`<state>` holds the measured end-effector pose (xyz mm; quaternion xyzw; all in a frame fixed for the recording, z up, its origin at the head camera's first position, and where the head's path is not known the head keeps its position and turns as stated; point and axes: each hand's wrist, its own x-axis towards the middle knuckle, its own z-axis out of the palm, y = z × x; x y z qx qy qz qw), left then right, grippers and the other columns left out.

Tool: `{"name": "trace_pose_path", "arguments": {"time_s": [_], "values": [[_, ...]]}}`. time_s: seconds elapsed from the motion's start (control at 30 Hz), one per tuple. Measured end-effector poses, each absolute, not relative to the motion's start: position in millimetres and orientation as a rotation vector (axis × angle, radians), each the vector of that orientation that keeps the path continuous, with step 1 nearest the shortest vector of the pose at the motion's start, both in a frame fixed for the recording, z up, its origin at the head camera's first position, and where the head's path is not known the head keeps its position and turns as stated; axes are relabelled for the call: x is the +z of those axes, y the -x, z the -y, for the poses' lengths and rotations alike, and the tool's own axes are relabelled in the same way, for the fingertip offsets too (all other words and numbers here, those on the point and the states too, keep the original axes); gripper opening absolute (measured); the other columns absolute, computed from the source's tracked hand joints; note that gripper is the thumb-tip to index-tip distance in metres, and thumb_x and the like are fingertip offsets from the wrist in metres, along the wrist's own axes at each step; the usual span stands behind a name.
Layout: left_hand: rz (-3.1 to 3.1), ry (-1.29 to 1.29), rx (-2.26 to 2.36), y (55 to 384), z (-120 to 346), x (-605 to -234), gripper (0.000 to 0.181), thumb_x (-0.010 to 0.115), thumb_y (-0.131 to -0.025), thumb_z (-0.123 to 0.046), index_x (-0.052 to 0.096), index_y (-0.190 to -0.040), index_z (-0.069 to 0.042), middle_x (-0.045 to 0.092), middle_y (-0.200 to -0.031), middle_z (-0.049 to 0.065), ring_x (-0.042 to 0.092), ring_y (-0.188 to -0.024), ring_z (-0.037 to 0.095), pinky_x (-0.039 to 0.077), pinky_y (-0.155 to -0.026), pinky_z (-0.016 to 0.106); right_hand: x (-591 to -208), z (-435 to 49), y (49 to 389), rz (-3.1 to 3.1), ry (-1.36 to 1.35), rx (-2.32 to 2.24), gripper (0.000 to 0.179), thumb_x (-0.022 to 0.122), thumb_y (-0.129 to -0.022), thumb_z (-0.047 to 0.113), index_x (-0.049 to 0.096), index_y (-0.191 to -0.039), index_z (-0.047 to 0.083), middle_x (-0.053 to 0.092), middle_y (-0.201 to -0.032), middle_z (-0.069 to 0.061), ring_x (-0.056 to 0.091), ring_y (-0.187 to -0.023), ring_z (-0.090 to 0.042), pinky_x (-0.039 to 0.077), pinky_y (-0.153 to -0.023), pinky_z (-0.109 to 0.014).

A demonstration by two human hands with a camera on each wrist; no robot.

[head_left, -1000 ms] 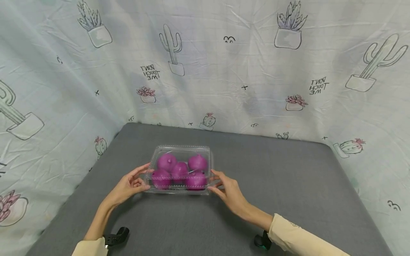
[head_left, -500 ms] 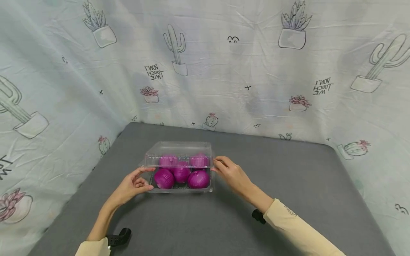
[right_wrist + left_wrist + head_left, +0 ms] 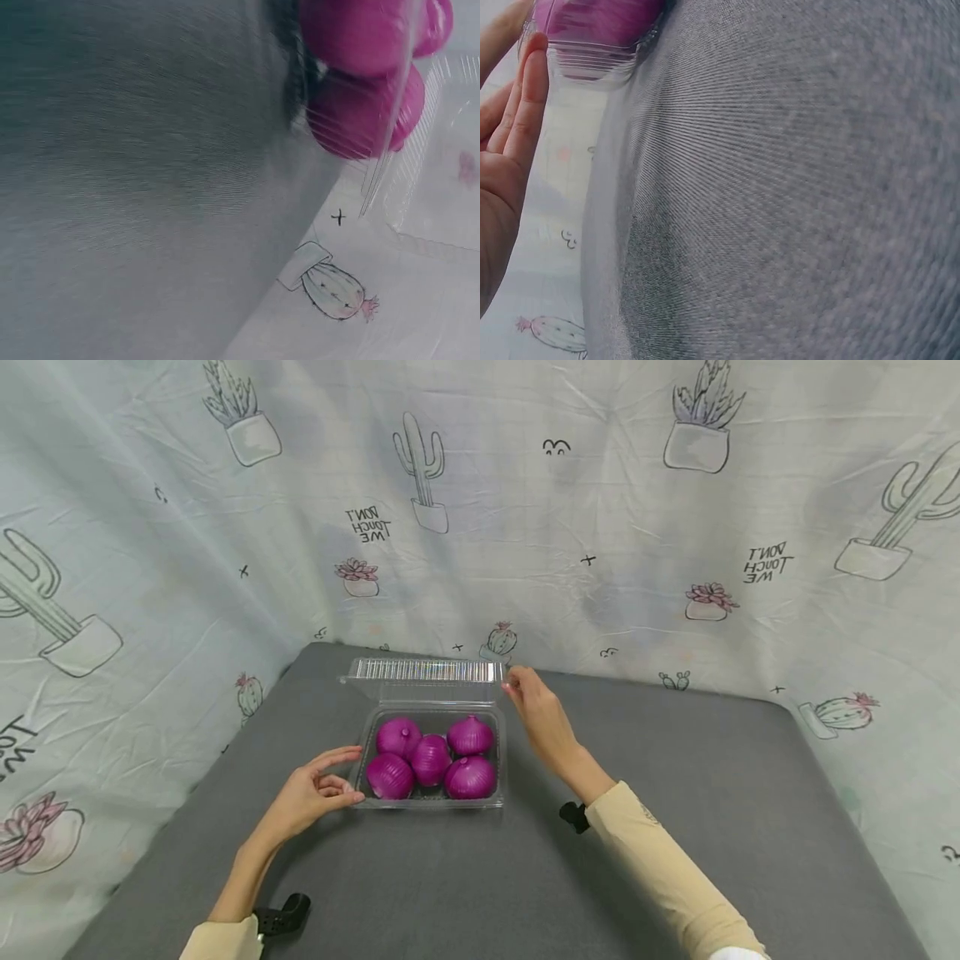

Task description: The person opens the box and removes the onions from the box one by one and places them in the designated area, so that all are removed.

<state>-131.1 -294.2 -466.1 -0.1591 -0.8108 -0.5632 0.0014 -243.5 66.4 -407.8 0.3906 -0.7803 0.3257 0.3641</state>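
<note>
A clear plastic clamshell container stands on the grey cloth in the head view, holding several purple onions. Its clear hinged lid is raised at the back, tilted up away from the base. My right hand pinches the lid's right edge between thumb and fingers. At the container's left side, the thumb and index finger of my left hand touch the rim. The left wrist view shows the straight fingers against the container wall. In the right wrist view the right hand is out of sight, but onions appear.
A grey-covered table extends around the container. White curtain with cactus drawings rises behind the table and along both sides. Black wrist straps are worn on both arms.
The lid has swung up and back from over the onions, with my right hand moving up and away along its edge. My left hand has stayed at the container's left side.
</note>
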Motion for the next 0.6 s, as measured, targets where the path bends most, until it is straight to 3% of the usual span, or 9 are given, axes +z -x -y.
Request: {"name": "trace_pose_path", "arguments": {"time_s": [0.1,0.2,0.43,0.6], "values": [[2.552,0.484,-1.771,131.4,294.2,-464.8,0.065,0.077,-0.079,-0.003,0.048,-0.137,0.004,0.049,-0.133,0.026,0.067,-0.075,0.013,0.052,-0.062,0.024,-406.7,-61.6,259.0,1.929,-1.074,0.843,0.044,0.062,-0.088,-0.009,0.037,-0.124,0.001,0.053,-0.091,-0.015,0.056,-0.071,-0.025,0.049,-0.062,-0.032],[2.548,0.489,-1.785,132.0,294.1,-466.6,0.065,0.077,-0.08,-0.003,0.048,-0.137,0.004,0.049,-0.134,0.027,0.067,-0.075,0.014,0.052,-0.063,0.025,-409.9,-59.7,274.5,1.862,-1.16,0.815,0.055,0.065,-0.083,-0.013,0.039,-0.129,0.001,0.052,-0.096,-0.016,0.053,-0.07,-0.023,0.047,-0.061,-0.031],[2.558,0.496,-1.802,130.7,297.0,-469.4,0.066,0.076,-0.08,-0.003,0.046,-0.139,0.004,0.047,-0.137,0.028,0.067,-0.072,0.015,0.053,-0.065,0.024,-419.1,-62.8,299.1,1.855,-1.156,0.921,0.061,0.073,-0.075,-0.013,0.05,-0.131,-0.009,0.056,-0.095,-0.017,0.058,-0.078,-0.022,0.053,-0.072,-0.028],[2.616,0.454,-1.743,130.2,300.0,-466.2,0.066,0.077,-0.08,-0.008,0.048,-0.139,0.002,0.047,-0.139,0.023,0.066,-0.071,0.014,0.05,-0.063,0.023,-420.2,-57.1,315.9,1.936,-1.034,1.104,0.064,0.07,-0.077,-0.013,0.048,-0.137,-0.004,0.06,-0.094,-0.018,0.061,-0.082,-0.024,0.054,-0.074,-0.028]]}}
